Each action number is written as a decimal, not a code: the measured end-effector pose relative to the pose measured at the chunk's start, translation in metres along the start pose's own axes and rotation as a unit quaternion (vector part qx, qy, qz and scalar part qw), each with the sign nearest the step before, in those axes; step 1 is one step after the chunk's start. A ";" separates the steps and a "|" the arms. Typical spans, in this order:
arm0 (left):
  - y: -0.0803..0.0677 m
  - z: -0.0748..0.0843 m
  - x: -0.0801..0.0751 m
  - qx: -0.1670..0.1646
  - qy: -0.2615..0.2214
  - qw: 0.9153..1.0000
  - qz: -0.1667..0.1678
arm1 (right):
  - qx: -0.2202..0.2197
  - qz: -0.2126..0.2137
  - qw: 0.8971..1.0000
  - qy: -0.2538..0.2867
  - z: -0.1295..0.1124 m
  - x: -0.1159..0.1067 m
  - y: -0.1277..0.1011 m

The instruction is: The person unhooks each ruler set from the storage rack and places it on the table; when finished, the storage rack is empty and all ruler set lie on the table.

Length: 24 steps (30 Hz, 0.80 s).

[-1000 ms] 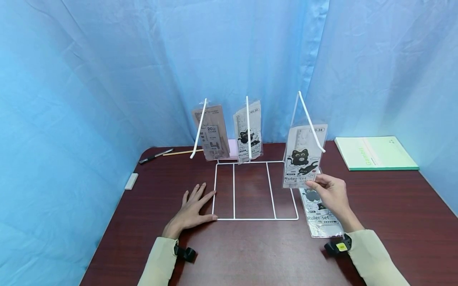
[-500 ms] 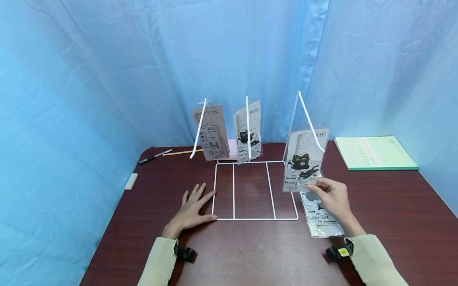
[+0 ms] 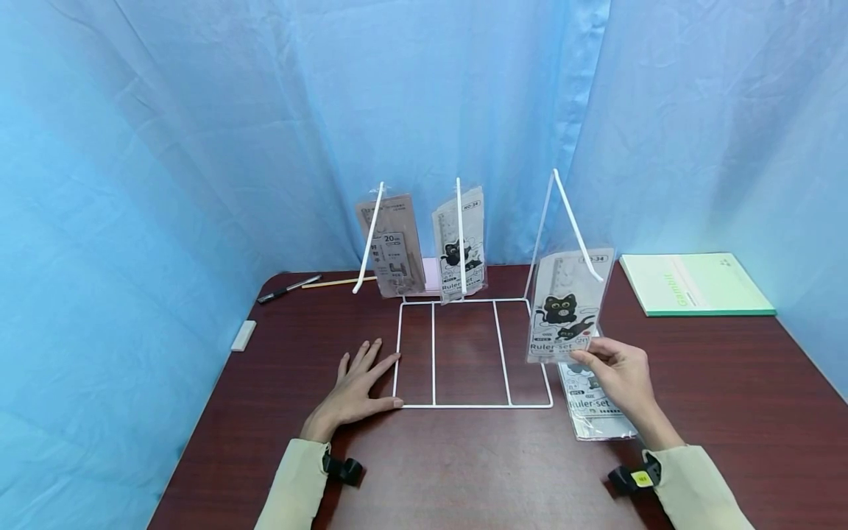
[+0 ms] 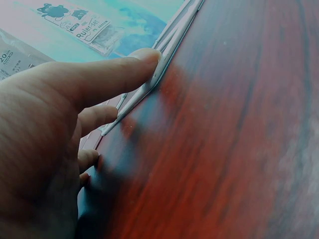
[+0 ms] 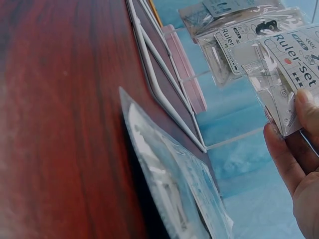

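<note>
My right hand (image 3: 619, 374) pinches the lower right corner of a clear-bagged ruler set (image 3: 562, 313) printed with black cats, thumb in front. The bag hangs upright at the right hook (image 3: 571, 217) of a white wire rack (image 3: 473, 405), and the hook's tip overlaps its top. Below it, partly hidden by the hand, more bagged ruler sets (image 3: 599, 423) lie on the table. My left hand (image 3: 354, 386) rests spread at the rack base's left side, with thumb (image 4: 144, 57) and fingers touching the wire.
A brownish ruler pack (image 3: 400, 254) hangs on the left hook, and cat-printed ruler sets (image 3: 472, 243) on the middle one. Behind stands something pink (image 3: 431, 274). A pen (image 3: 288, 288), a pencil (image 3: 338, 282) and a white eraser (image 3: 243, 336) lie left; a green notebook (image 3: 695, 283) lies right.
My right hand has moved the pinched ruler set down and slightly right, so its top sits lower against the right hook. My left hand has stayed in place.
</note>
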<state>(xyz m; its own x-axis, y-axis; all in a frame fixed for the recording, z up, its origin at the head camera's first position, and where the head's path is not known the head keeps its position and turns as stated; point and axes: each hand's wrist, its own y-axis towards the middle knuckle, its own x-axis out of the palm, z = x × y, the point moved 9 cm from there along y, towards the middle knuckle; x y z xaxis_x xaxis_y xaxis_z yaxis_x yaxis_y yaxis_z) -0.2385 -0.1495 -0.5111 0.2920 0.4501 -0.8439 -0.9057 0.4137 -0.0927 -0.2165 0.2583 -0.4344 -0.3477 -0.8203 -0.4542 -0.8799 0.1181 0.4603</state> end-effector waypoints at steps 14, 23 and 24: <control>0.001 0.000 0.000 0.001 -0.004 1.000 -0.002 | 0.002 -0.007 1.000 0.003 0.000 -0.005 -0.009; 0.001 0.000 0.000 0.001 -0.003 1.000 -0.002 | -0.006 -0.005 1.000 -0.004 -0.005 -0.008 -0.014; 0.001 0.000 0.000 0.001 -0.002 1.000 -0.002 | -0.007 -0.005 1.000 -0.003 -0.005 -0.009 -0.014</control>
<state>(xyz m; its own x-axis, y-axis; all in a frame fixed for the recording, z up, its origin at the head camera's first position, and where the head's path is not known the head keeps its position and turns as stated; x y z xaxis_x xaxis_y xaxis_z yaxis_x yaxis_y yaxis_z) -0.2390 -0.1492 -0.5114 0.2973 0.4517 -0.8412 -0.9037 0.4175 -0.0951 -0.1991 0.2607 -0.4330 -0.3408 -0.8178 -0.4637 -0.8785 0.1014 0.4669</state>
